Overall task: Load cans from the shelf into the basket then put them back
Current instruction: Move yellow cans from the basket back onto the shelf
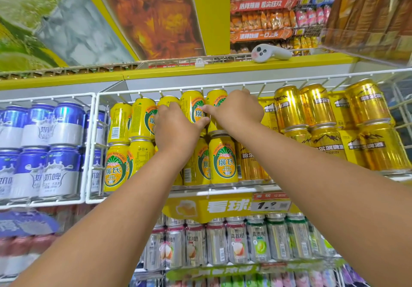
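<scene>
The wire shelf (pixel 223 87) carries two stacked tiers of yellow cans, flanked by blue-and-white cans (pixel 42 128) to its left and gold cans (pixel 312 106) to its right. Both hands work at the upper tier. The left hand (pixel 176 128) curls round one upper yellow can (pixel 168 101), thumb touching the neighbouring can (pixel 192 106). The right hand (pixel 238 110) grips the next upper can (pixel 215 99), fingers closed behind it, thumb pointing left across its front.

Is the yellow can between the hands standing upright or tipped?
Upright: the yellow can stands on the lower row, label reading level, left hand gripping it.
</scene>
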Demonstrator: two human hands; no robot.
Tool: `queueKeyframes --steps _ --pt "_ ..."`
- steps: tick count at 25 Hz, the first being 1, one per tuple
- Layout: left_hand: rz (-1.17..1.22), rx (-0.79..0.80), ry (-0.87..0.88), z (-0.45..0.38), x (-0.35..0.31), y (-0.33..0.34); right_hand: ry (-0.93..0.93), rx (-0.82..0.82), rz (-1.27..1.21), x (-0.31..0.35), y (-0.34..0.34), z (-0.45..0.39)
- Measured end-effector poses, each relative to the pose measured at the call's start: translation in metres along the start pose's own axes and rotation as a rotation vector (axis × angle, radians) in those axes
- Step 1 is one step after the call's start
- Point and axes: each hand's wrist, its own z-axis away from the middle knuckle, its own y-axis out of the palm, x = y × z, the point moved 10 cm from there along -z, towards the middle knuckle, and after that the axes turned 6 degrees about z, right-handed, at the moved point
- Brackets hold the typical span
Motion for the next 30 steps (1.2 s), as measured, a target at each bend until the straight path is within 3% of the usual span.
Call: queueKeyframes --steps 6,10,19,30 --pt "-0.013 0.037 0.119 0.009 0.005 0.002 -0.115 0.033 -0.133 -0.008 0.015 0.009" --pt "-0.097 0.015 0.294 0.021 -0.007 -0.008 -0.24 0.014 -0.201 -0.017 0.017 0.02" --pt "-0.422 0.164 0.486 0.054 -0.013 0.004 -0.584 0.04 0.049 -0.029 0.018 0.064" --pt "-0.433 0.173 0.424 0.137 -0.028 -0.007 -0.698 0.103 0.079 -0.087 0.004 0.132"
